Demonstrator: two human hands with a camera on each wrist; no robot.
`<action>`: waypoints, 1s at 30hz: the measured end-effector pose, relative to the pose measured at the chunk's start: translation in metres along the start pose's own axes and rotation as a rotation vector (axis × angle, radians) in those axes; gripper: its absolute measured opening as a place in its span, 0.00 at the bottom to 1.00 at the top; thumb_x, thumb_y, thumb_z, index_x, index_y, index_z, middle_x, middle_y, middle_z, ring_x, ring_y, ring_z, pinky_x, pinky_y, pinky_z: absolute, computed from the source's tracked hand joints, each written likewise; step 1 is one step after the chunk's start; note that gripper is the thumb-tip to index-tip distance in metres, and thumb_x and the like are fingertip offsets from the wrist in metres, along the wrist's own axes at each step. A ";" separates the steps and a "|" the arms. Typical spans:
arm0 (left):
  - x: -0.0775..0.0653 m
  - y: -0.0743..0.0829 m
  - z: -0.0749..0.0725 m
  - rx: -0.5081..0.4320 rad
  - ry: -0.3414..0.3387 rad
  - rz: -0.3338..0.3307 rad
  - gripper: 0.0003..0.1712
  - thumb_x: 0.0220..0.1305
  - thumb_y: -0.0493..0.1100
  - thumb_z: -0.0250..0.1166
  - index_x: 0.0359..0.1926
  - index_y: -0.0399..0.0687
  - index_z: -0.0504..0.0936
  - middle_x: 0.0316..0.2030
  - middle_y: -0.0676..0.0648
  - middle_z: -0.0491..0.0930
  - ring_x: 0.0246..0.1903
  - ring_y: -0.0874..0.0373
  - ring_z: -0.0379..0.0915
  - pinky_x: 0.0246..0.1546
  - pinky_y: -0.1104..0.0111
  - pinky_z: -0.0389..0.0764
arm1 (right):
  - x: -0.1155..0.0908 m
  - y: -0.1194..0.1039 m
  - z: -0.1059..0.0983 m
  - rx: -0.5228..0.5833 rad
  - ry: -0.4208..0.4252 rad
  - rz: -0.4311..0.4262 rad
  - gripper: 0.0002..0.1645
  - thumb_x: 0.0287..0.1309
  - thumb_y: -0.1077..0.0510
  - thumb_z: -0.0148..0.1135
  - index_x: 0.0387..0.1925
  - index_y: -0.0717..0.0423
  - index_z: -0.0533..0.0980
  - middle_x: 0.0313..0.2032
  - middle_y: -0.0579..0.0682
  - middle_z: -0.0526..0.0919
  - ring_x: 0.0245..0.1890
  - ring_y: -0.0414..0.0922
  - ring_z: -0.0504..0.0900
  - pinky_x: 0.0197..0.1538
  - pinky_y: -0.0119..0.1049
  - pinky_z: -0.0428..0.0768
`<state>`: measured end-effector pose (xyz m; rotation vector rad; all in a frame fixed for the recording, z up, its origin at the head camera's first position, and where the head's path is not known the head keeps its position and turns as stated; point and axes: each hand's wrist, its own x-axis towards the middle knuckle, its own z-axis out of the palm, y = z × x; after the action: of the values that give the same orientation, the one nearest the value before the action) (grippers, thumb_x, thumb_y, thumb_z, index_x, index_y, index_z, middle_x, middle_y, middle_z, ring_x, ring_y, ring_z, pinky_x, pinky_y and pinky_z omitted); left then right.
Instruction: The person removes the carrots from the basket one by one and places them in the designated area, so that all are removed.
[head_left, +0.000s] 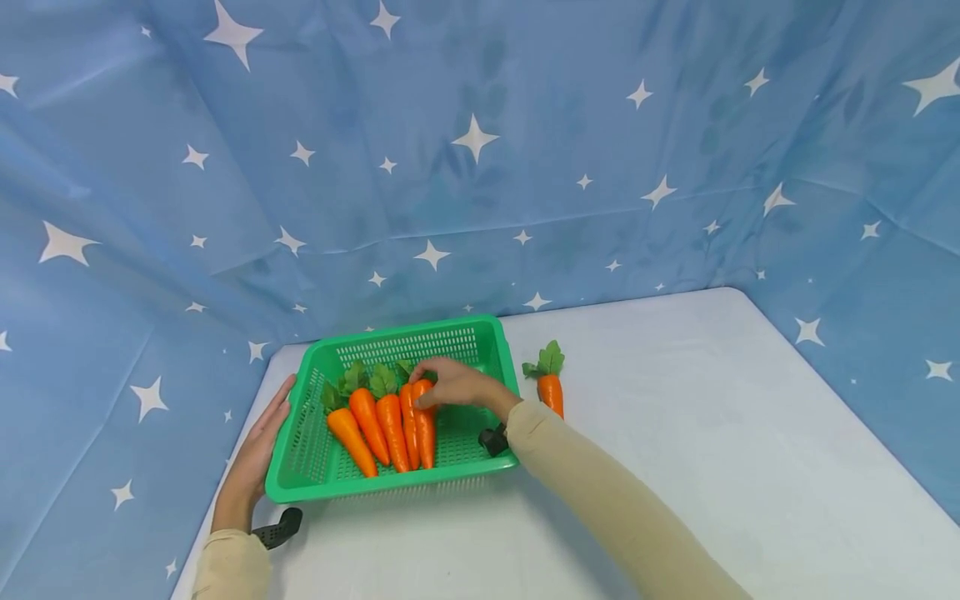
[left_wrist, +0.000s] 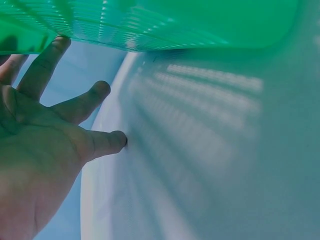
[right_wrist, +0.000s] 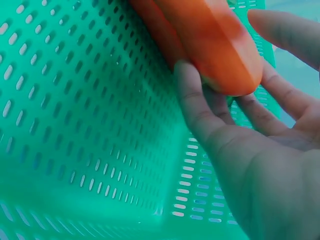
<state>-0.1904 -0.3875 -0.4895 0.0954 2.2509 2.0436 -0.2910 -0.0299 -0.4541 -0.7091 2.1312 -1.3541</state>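
A green plastic basket [head_left: 465, 471] with slotted walls holds several orange carrots, some with green leafy tops. My right hand [head_left: 461, 387] reaches over its right side and grips the thick end of the rightmost carrot [head_left: 425, 437]. In the right wrist view, the thumb presses one side of that carrot [right_wrist: 210, 40] and other fingers lie around its end; one finger stands off it. My left hand [head_left: 258, 442] rests along the basket's left outer wall with straight fingers. From the left wrist, a fingertip [left_wrist: 61, 42] touches the green wall and the other fingers are spread.
One more carrot [head_left: 551, 393] with leaves lies outside the basket on the right, partly hidden by my right sleeve [head_left: 600, 483]. The white table [head_left: 697, 417] extends to the right. Blue cloth [head_left: 525, 167] printed with white stars hangs behind and beside the table.
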 end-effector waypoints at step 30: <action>0.002 0.000 0.000 0.001 0.010 -0.008 0.35 0.89 0.57 0.42 0.88 0.67 0.43 0.87 0.47 0.34 0.49 0.69 0.80 0.44 0.73 0.84 | 0.004 -0.001 0.001 0.075 0.038 -0.033 0.26 0.67 0.65 0.71 0.66 0.63 0.79 0.58 0.54 0.81 0.40 0.49 0.84 0.54 0.59 0.84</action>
<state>-0.1920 -0.3874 -0.4892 0.0767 2.2543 2.0433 -0.2931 -0.0340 -0.4539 -0.6960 2.0948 -1.4677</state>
